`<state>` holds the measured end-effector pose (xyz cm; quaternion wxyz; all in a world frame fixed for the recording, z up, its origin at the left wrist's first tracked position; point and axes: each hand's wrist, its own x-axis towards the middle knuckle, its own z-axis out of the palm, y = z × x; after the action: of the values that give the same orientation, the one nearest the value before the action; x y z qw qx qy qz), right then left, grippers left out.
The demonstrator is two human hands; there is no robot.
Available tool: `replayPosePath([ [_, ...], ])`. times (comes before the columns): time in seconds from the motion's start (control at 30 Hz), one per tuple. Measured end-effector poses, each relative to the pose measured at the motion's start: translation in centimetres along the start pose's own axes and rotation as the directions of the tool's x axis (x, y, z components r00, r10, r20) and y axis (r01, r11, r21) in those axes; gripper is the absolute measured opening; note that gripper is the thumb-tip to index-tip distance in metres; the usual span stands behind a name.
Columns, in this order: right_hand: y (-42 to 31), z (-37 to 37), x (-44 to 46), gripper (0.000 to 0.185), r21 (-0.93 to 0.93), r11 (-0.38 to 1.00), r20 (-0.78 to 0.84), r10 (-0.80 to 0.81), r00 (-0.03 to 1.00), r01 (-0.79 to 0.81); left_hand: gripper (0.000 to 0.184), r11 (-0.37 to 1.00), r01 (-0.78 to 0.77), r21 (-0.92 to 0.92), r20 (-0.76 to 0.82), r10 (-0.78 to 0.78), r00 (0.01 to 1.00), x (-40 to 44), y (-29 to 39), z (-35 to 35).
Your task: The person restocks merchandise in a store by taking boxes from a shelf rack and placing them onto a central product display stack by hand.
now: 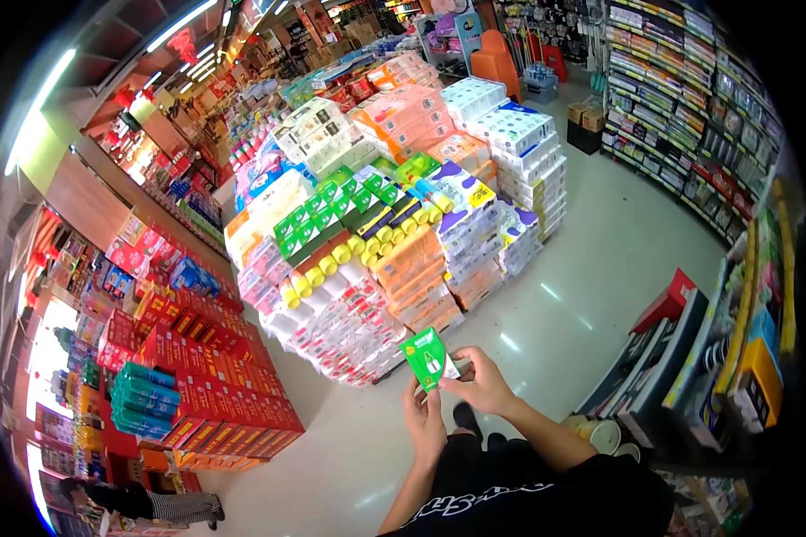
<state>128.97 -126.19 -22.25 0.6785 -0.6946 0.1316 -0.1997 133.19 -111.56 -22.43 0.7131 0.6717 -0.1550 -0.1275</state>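
Observation:
A small green box (427, 356) with a white lower corner and a bottle-like picture on its front is held up in front of my body. My left hand (424, 421) grips its lower left side, thumb on the front. At the box's right side, my right hand (482, 383) has its fingers and thumb closed on the edge. Beyond the box stands a large stack of packaged paper goods, with rows of similar green boxes (331, 213) on top and yellow-ended rolls (327, 266) below them.
Red cartons (228, 385) are piled at the left, with teal packs (143, 401) on top. Tall shelves (681, 107) stand at the back right, and a lower shelf (658, 358) is close on my right. A person (143, 501) is at the lower left. Pale shiny floor (546, 313) runs between them.

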Motion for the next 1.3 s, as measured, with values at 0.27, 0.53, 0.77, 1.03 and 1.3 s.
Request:
replayPosePath([
  [0.27,2.6,-4.2,15.9,0.043,-0.025,0.993,-0.047,0.118,0.992,-0.119,0.044,0.996,0.042,-0.074,0.03,-0.04,0.999,16.6,-4.8,4.5],
  [0.53,2.7,-8.4,34.5,0.037,-0.104,0.993,-0.109,0.04,0.993,-0.051,0.049,0.975,-0.118,0.186,0.079,0.105,0.991,34.7,-3.3,9.9],
  [0.77,5.6,-9.6,48.2,0.032,-0.031,0.997,-0.01,0.075,0.997,-0.076,0.062,0.964,-0.12,0.238,0.017,0.119,0.993,45.7,-1.8,12.6],
  [1.03,10.2,-8.3,62.2,0.032,-0.077,0.983,0.158,0.178,0.971,-0.168,0.072,0.902,0.039,0.429,-0.227,0.066,0.972,55.9,-3.2,15.7],
  [1.3,11.4,-5.7,67.9,0.04,-0.199,0.979,0.208,0.009,0.978,0.033,0.076,0.9,0.148,0.41,-0.364,0.013,0.931,60.7,-5.5,16.5],
])
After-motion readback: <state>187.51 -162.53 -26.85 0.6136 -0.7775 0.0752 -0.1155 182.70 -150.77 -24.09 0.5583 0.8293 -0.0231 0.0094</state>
